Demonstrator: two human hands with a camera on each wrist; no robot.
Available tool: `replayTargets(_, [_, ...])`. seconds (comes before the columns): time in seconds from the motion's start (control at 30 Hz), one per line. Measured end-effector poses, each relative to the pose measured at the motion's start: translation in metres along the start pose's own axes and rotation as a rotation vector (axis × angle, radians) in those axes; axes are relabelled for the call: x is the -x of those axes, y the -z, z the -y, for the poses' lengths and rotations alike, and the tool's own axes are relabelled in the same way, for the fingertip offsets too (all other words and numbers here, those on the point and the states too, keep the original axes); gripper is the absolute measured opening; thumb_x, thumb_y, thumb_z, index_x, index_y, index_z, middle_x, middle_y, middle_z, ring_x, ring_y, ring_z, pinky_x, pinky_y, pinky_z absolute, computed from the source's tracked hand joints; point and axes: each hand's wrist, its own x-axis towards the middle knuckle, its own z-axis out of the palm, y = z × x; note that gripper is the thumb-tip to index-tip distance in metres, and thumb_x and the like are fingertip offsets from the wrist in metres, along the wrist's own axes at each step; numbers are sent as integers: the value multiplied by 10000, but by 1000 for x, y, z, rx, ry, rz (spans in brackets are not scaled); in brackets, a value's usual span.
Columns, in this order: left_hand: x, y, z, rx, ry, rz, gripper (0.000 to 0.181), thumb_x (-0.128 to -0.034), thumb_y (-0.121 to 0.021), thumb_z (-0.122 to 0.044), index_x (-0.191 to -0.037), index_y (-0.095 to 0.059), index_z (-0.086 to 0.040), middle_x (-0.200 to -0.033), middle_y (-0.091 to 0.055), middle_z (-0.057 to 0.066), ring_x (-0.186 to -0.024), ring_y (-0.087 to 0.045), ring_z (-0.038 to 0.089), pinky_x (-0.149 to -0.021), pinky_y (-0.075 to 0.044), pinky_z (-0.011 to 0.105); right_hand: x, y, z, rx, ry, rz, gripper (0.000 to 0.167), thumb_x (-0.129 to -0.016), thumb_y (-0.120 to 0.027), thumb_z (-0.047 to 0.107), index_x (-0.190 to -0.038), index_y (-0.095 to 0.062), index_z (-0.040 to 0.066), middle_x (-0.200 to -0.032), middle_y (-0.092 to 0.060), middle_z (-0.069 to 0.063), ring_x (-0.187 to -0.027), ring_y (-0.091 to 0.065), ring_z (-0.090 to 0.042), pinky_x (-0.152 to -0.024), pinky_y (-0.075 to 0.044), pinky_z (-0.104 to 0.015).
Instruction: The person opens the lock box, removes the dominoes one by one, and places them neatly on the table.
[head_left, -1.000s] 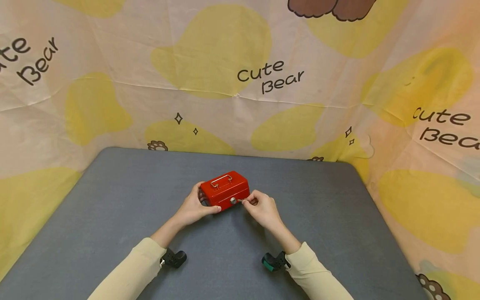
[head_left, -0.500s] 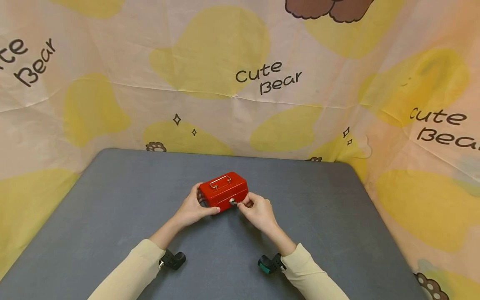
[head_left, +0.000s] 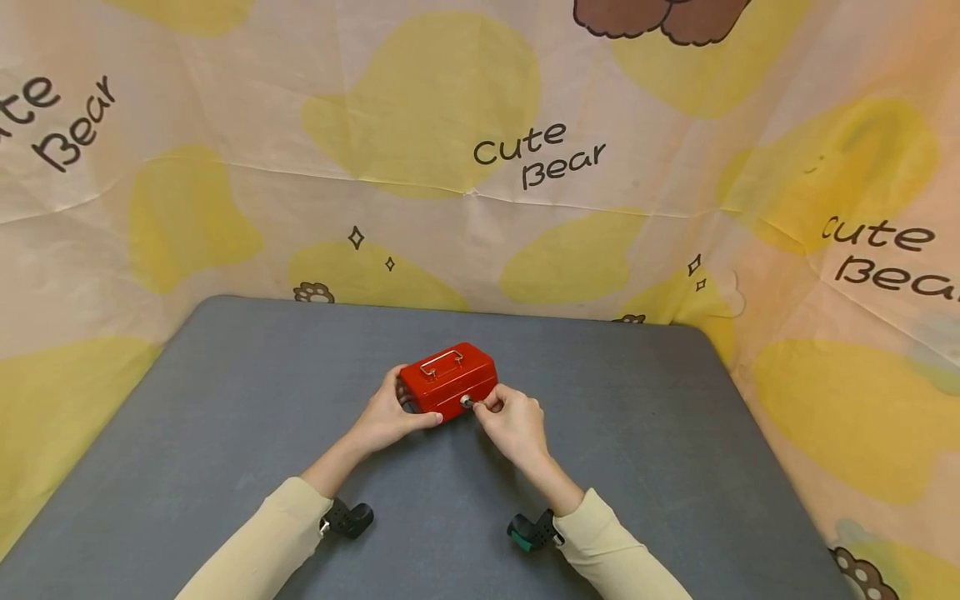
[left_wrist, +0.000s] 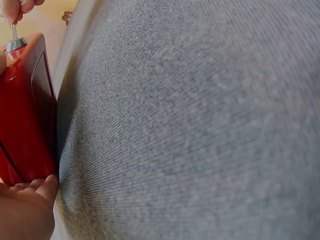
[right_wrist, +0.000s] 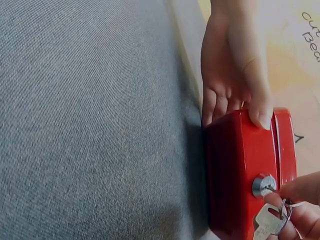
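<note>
A red metal cash box (head_left: pixel 450 375) with a wire carrying handle (head_left: pixel 441 362) on its lid sits on the table, lid closed. My left hand (head_left: pixel 386 417) grips its left end, thumb on the front face and fingers round the side. On the front is a round silver lock (right_wrist: pixel 262 185). My right hand (head_left: pixel 517 423) pinches a small key (right_wrist: pixel 270 189) at this lock; its tip appears to be in the keyhole. From the key's ring (right_wrist: pixel 284 210) dangles a second key (right_wrist: pixel 269 221), hanging over the front of the box in the right wrist view.
The grey cloth-covered table (head_left: pixel 600 392) spreads all around the box. A printed curtain (head_left: pixel 420 117) in cream and yellow stands along the back and sides. A black wrist camera (head_left: pixel 348 518) is on the left wrist, another (head_left: pixel 532 531) on the right.
One second ago the key was held just right of the lock; the right hand has since shifted slightly left and brought it to the keyhole. The left hand and box stay nearly still.
</note>
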Motion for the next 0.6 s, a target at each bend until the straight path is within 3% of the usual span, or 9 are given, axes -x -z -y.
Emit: replayTargets(0.6, [-1,-1,0,-26,-15,-23,940,-654,-834,-256,-1362,-250,-55,-1280,-502,128,-1108,-547,248,-936,-449,409,2,-6,6,15,14,-67,227,-774,-693,173,-579,-578,190,-487,-501,96,-418,-417,-41,-431,-347,-220])
